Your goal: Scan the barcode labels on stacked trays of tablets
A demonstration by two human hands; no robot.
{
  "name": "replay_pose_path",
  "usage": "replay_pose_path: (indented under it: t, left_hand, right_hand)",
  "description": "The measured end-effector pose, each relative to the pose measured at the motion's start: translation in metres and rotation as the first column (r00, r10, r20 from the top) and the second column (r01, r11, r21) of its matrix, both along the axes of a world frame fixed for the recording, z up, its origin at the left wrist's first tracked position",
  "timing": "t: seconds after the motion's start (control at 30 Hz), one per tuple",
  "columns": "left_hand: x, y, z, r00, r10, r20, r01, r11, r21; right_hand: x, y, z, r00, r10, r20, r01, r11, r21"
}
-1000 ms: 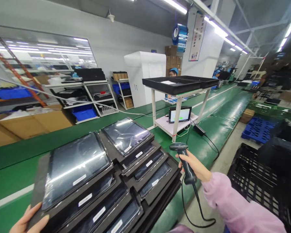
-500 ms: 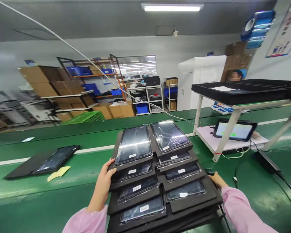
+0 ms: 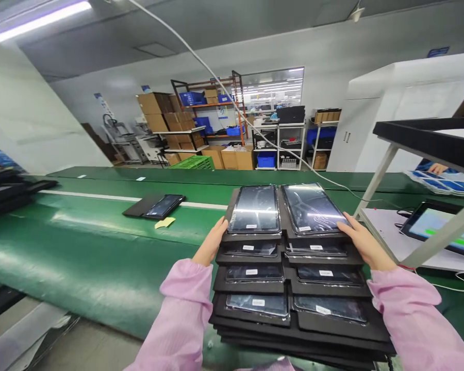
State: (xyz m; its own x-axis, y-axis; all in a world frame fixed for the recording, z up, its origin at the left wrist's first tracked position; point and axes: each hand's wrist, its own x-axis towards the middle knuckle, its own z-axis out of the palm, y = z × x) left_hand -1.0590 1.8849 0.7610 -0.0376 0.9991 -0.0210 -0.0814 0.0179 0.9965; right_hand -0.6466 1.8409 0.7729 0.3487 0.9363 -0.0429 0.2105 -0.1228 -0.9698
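Observation:
Two side-by-side stacks of black foam trays (image 3: 290, 286) stand on the green conveyor belt (image 3: 81, 242) in front of me. Each tray holds a plastic-wrapped tablet with a white label, and the top ones are the left tablet (image 3: 254, 209) and the right tablet (image 3: 312, 208). My left hand (image 3: 211, 241) lies against the left edge of the top tray. My right hand (image 3: 365, 242) lies with spread fingers on the right edge of the other stack. Neither hand visibly grips anything.
A tablet in a black case (image 3: 163, 206) lies on the belt beside a yellow note (image 3: 165, 222). At right, a lit monitor (image 3: 436, 232) sits on a white shelf under a black tray stand (image 3: 425, 133). A co-worker's hand (image 3: 437, 168) shows behind it.
The view has swung left and levelled. The dark scanner seen earlier at my right hand is out of sight, and both hands now lie on the outer edges of the stacks.

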Motion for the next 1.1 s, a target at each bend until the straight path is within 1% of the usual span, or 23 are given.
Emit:
replay_pose_path:
  t: [0.1, 0.2, 0.3, 0.4, 0.5, 0.6, 0.67, 0.73, 0.8, 0.87, 1.0, 1.1]
  left_hand:
    - [0.000, -0.014, 0.003, 1.000, -0.008, 0.019, 0.009, 0.998, -0.058]
    - [-0.003, -0.029, 0.000, 0.999, -0.026, 0.033, 0.027, 0.999, -0.036]
    - [-0.007, -0.038, -0.005, 0.998, -0.014, 0.062, 0.016, 0.999, -0.031]
    - [-0.009, -0.037, -0.009, 0.990, -0.006, 0.138, 0.014, 0.998, -0.053]
    - [-0.006, -0.027, -0.009, 0.964, -0.054, 0.262, 0.069, 0.997, -0.047]
    - [0.000, -0.020, -0.005, 0.929, -0.112, 0.354, 0.136, 0.990, -0.044]
    - [0.002, -0.019, -0.002, 0.920, -0.105, 0.378, 0.135, 0.989, -0.055]
    - [0.003, -0.023, 0.001, 0.916, -0.088, 0.392, 0.120, 0.991, -0.058]
    - [0.002, -0.030, 0.002, 0.912, -0.069, 0.405, 0.107, 0.992, -0.072]
    - [0.002, -0.038, 0.002, 0.907, -0.062, 0.417, 0.103, 0.992, -0.079]
    - [0.002, -0.054, 0.002, 0.902, -0.063, 0.428, 0.118, 0.988, -0.103]
    - [0.002, -0.065, 0.003, 0.903, -0.047, 0.427, 0.114, 0.985, -0.132]
  right_hand:
    - [-0.003, -0.011, 0.002, 0.997, 0.015, -0.069, -0.016, 1.000, -0.008]
    - [-0.002, -0.027, 0.006, 0.996, 0.026, -0.080, -0.026, 1.000, -0.003]
    - [0.003, -0.038, 0.006, 0.999, -0.008, -0.051, 0.006, 0.999, -0.036]
    - [0.010, -0.040, 0.005, 0.997, -0.037, -0.066, 0.032, 0.997, -0.065]
    - [0.013, -0.034, 0.004, 0.980, -0.036, -0.196, 0.027, 0.998, -0.052]
    - [0.007, -0.029, 0.004, 0.941, -0.063, -0.333, 0.027, 0.993, -0.113]
    - [0.001, -0.028, 0.004, 0.921, -0.074, -0.382, 0.022, 0.990, -0.139]
    - [-0.001, -0.031, 0.004, 0.912, -0.049, -0.407, 0.004, 0.994, -0.112]
    - [-0.001, -0.035, 0.004, 0.909, -0.030, -0.416, -0.011, 0.995, -0.096]
    - [0.002, -0.042, 0.003, 0.915, -0.036, -0.402, -0.007, 0.994, -0.105]
    - [0.003, -0.060, 0.003, 0.938, -0.139, -0.318, 0.096, 0.985, -0.146]
    - [-0.004, -0.073, 0.007, 0.935, -0.213, -0.284, 0.166, 0.969, -0.182]
